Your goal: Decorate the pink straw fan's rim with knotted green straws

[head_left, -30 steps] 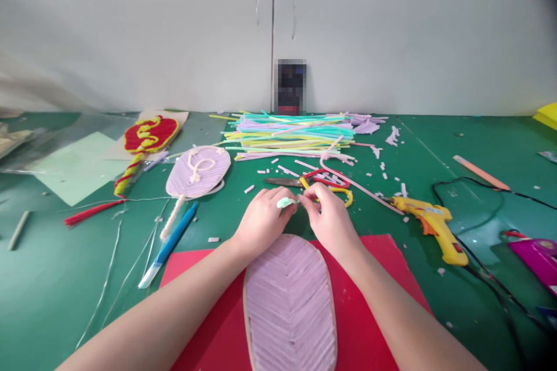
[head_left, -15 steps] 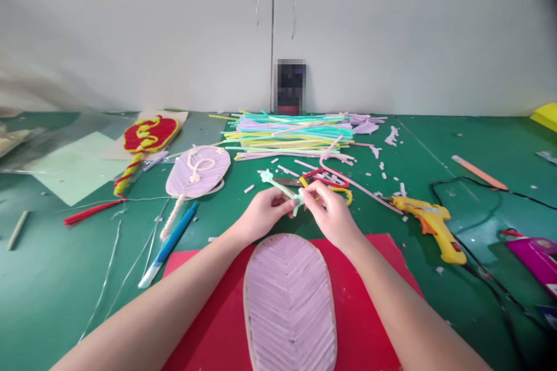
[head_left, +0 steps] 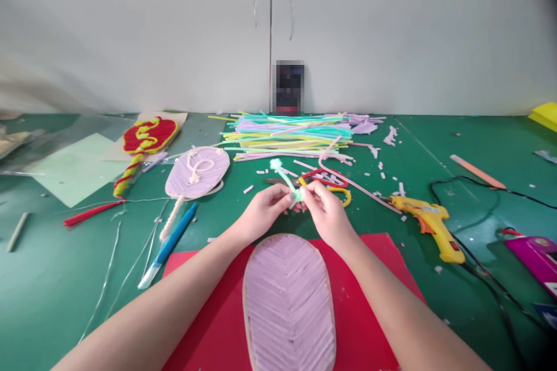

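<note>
A mint-green pipe cleaner (head_left: pixel 285 175) with a small curled knot at its upper end is held between my two hands. My left hand (head_left: pixel 266 208) pinches its lower part from the left. From the right, my right hand (head_left: pixel 324 207) has thumb and fingers closed on the same twisted lower end, partly hidden by the fingertips. Just below the hands lies a lilac oval fan panel (head_left: pixel 289 295) with a cream edge, on a red board (head_left: pixel 369 284). Scissors (head_left: pixel 342 188) with red and yellow handles lie behind my hands.
Bundled pastel pipe cleaners (head_left: pixel 291 136) lie at the back. A yellow glue gun (head_left: pixel 429 226) with a black cord is at right. On the left are a lilac fan (head_left: pixel 204 179), a red fan (head_left: pixel 152 134), a blue pen (head_left: pixel 169 243) and a red tassel (head_left: pixel 93 214). Scraps are scattered around.
The pipe cleaner's knotted end has swung up and to the right, so the stem stands steeper. My left hand has shifted slightly, both hands still gripping it.
</note>
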Motion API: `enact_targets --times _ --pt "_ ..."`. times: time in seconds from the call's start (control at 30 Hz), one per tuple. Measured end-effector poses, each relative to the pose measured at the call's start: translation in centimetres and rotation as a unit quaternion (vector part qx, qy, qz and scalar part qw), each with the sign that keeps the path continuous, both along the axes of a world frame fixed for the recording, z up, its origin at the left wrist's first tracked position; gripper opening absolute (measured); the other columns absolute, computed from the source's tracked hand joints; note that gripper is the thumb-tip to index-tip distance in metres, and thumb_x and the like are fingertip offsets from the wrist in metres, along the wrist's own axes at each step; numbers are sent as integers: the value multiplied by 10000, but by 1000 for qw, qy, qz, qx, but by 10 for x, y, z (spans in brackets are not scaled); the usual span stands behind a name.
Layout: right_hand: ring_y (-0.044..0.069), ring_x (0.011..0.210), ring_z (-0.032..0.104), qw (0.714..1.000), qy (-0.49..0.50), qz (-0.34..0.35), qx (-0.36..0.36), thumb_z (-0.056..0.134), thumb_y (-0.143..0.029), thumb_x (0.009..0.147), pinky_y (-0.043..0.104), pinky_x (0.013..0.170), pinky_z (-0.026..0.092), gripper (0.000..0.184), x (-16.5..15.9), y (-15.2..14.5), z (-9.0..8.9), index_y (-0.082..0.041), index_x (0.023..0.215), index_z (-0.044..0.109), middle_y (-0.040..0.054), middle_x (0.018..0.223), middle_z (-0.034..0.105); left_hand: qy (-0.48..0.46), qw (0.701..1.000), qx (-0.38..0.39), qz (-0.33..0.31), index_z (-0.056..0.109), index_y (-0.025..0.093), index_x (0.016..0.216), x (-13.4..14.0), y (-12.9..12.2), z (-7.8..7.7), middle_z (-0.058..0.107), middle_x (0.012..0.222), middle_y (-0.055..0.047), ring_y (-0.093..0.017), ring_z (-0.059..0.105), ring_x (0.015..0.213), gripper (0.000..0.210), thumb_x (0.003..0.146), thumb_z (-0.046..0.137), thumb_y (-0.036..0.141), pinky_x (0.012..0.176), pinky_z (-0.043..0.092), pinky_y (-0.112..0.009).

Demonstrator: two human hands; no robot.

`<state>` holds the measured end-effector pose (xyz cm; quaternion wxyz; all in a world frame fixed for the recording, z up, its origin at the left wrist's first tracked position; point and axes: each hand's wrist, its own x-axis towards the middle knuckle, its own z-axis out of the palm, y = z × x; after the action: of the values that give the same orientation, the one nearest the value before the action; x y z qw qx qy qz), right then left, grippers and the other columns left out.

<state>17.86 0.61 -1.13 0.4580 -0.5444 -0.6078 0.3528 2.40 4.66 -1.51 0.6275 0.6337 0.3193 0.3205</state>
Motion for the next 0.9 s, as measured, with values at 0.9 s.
enact_targets --times 0.9 --pt "123 548 517 995 87 -6 -41 494 -452 853 245 496 396 272 -3 1 5 -208 732 497 -17 626 541 45 995 77 43 566 147 723 -1 -6 7 568 683 3 -112 533 656 254 856 513 356 639 418 -225"
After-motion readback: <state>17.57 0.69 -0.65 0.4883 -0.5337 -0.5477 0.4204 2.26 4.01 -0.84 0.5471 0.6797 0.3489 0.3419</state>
